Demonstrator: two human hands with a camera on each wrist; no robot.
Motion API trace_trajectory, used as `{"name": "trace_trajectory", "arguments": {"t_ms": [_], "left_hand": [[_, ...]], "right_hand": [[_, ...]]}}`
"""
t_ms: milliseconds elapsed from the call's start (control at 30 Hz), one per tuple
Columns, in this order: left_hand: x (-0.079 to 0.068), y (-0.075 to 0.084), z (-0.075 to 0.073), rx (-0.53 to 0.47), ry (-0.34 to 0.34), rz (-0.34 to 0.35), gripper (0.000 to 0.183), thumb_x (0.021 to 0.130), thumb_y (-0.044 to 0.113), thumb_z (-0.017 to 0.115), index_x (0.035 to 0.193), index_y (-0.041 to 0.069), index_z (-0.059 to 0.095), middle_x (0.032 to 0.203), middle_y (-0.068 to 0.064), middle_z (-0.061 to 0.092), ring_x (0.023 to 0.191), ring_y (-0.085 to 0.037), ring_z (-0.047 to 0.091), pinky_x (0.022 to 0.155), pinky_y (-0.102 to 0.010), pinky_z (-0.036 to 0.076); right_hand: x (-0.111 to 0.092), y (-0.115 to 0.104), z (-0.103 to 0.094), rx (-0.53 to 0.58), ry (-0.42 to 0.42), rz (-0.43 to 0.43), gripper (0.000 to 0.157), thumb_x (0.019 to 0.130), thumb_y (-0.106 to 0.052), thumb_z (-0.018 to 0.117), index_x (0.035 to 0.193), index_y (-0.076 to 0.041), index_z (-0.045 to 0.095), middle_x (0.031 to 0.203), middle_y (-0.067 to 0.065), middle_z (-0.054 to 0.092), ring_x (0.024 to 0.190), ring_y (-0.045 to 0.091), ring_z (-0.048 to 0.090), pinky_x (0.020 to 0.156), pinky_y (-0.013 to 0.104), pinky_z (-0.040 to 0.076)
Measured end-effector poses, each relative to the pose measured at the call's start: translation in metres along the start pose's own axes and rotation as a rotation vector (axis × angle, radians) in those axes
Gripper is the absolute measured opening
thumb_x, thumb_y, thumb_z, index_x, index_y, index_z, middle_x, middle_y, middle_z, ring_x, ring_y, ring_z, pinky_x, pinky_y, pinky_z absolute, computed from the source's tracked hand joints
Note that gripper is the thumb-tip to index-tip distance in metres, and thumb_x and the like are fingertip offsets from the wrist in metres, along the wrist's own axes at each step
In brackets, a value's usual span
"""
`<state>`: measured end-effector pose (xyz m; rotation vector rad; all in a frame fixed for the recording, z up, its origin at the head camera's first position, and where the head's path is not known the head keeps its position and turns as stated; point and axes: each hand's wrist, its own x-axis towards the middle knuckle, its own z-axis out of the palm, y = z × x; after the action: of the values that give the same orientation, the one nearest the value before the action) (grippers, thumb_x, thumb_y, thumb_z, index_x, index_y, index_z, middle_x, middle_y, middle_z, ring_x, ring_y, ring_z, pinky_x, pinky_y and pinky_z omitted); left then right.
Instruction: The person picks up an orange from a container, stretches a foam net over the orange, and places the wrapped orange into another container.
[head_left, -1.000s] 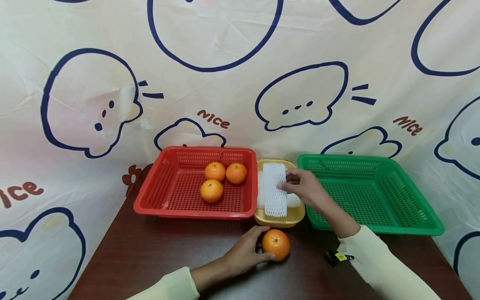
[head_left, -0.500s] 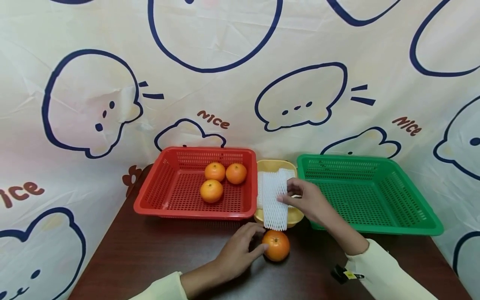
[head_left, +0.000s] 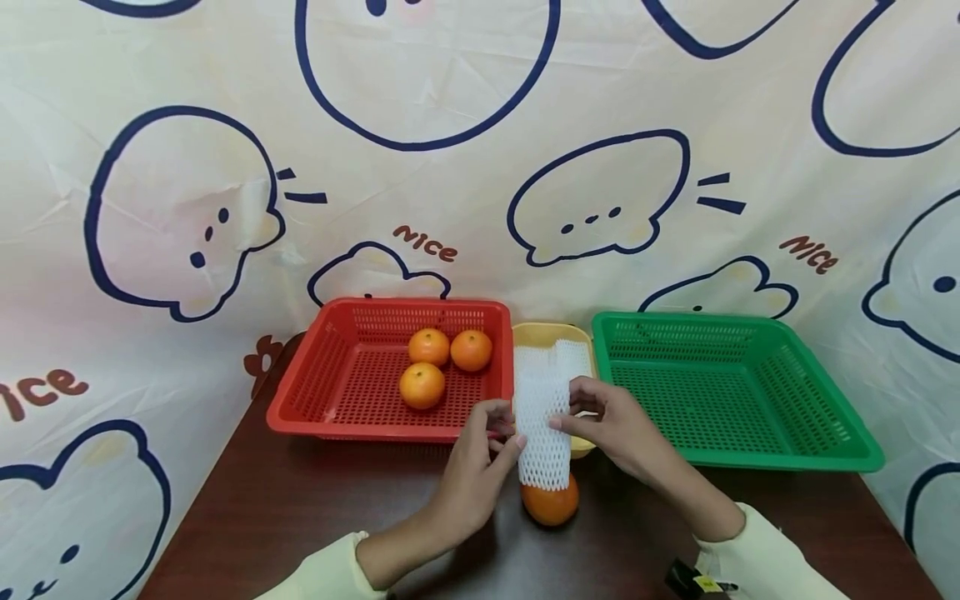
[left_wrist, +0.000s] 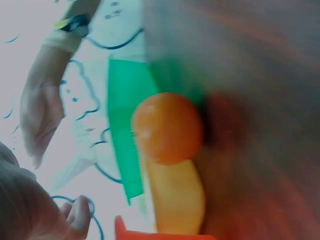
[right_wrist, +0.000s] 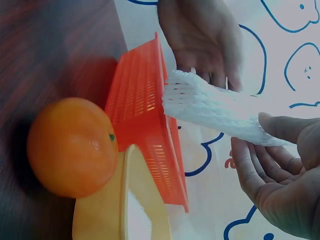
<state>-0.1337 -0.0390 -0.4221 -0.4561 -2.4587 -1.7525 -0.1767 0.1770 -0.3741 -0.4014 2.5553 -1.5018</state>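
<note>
My right hand (head_left: 618, 429) pinches a white foam fruit net (head_left: 543, 425) between thumb and fingers. Flattened and long, the net hangs over the near side of the yellow basket (head_left: 581, 450). My left hand (head_left: 468, 479) is at the net's left edge, fingers loosely bent and apart; whether they touch it is unclear. In the right wrist view the left hand (right_wrist: 205, 40) is just beyond the net's free end. An orange (head_left: 551, 504) sits on the table below the net, its top hidden in the head view. Neither hand touches the orange (right_wrist: 72, 147).
A red basket (head_left: 390, 431) at the left holds three oranges (head_left: 422, 386). The yellow basket between the two larger ones has more white foam nets (head_left: 573, 357). To the right stands a green basket (head_left: 720, 400). A patterned cloth (head_left: 420, 192) hangs behind the dark table (head_left: 292, 492).
My right hand has drawn the foam net out of the yellow basket toward the front, over the orange. My left hand has left the orange and risen to the net's left side.
</note>
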Motion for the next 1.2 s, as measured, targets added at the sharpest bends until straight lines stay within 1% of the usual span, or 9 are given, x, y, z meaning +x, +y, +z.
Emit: {"name": "trace_trajectory", "arguments": {"t_ms": [67,167,300,433,533,667,867,1067,1200], "left_hand": [[0.007,0.006,-0.001,-0.065,-0.028,-0.034,0.04,0.105,0.027,0.061,0.138,0.01,0.048,0.124,-0.009,0.059,0.109,-0.018,0.059,0.092,-0.028,0.054],[0.016,0.013,-0.003,-0.099,-0.029,-0.039,0.033,0.103,0.023,0.064,0.131,0.008,0.055,0.119,-0.01,0.063,0.104,-0.018,0.061,0.087,-0.025,0.054],[0.025,0.019,-0.003,-0.1,0.009,-0.005,0.017,0.097,0.014,0.071,0.111,0.006,0.065,0.101,-0.009,0.068,0.089,-0.015,0.062,0.07,-0.019,0.052],[0.03,0.02,-0.004,-0.089,0.028,0.026,0.012,0.093,0.009,0.075,0.101,0.004,0.067,0.091,-0.01,0.07,0.079,-0.013,0.063,0.062,-0.018,0.05],[0.033,0.02,-0.003,-0.071,0.031,0.047,0.012,0.092,0.008,0.075,0.1,0.003,0.068,0.09,-0.011,0.072,0.078,-0.013,0.065,0.061,-0.018,0.051],[0.036,0.02,-0.004,-0.04,0.036,0.072,0.012,0.092,0.008,0.076,0.1,0.003,0.07,0.089,-0.01,0.073,0.078,-0.013,0.065,0.061,-0.018,0.051],[0.041,0.022,-0.008,-0.023,0.057,0.101,0.012,0.091,0.008,0.076,0.101,0.004,0.071,0.089,-0.009,0.073,0.078,-0.014,0.066,0.063,-0.019,0.052],[0.045,0.023,-0.012,-0.011,0.058,0.115,0.015,0.094,0.01,0.074,0.107,0.005,0.072,0.099,-0.006,0.075,0.087,-0.012,0.068,0.069,-0.019,0.055],[0.046,0.023,-0.013,0.011,0.063,0.122,0.015,0.093,0.011,0.075,0.108,0.006,0.073,0.099,-0.005,0.075,0.086,-0.013,0.066,0.069,-0.02,0.055]], "right_hand": [[-0.001,-0.001,0.001,0.008,-0.002,0.0,0.03,0.09,-0.024,0.08,0.107,-0.005,0.065,0.104,0.009,0.067,0.101,0.022,0.067,0.088,0.034,0.061],[0.0,-0.002,0.002,0.022,0.0,0.003,0.029,0.091,-0.023,0.08,0.109,-0.005,0.066,0.106,0.009,0.068,0.102,0.022,0.066,0.089,0.034,0.061],[0.001,-0.003,0.001,0.032,0.02,-0.012,0.03,0.091,-0.022,0.08,0.111,-0.005,0.066,0.107,0.011,0.068,0.101,0.023,0.065,0.088,0.034,0.061],[0.002,-0.003,0.0,0.039,0.028,-0.031,0.03,0.091,-0.02,0.079,0.114,-0.004,0.066,0.109,0.011,0.068,0.101,0.023,0.065,0.088,0.032,0.061],[0.003,-0.001,0.001,0.043,0.03,-0.032,0.03,0.091,-0.019,0.079,0.114,-0.004,0.066,0.109,0.012,0.068,0.1,0.023,0.064,0.088,0.031,0.061],[0.004,0.0,0.003,0.061,0.041,-0.006,0.03,0.092,-0.019,0.079,0.114,-0.003,0.065,0.109,0.013,0.068,0.097,0.024,0.062,0.086,0.03,0.061],[0.005,-0.001,0.005,0.109,0.035,0.047,0.035,0.092,-0.02,0.078,0.118,-0.001,0.064,0.114,0.016,0.068,0.096,0.024,0.064,0.084,0.034,0.062],[0.004,0.0,0.004,0.118,0.028,0.032,0.037,0.093,-0.025,0.077,0.119,-0.001,0.064,0.116,0.016,0.068,0.097,0.025,0.063,0.083,0.03,0.059],[0.003,0.001,0.004,0.131,0.029,0.038,0.038,0.093,-0.027,0.078,0.118,-0.003,0.064,0.115,0.015,0.068,0.098,0.025,0.063,0.084,0.031,0.059]]}}
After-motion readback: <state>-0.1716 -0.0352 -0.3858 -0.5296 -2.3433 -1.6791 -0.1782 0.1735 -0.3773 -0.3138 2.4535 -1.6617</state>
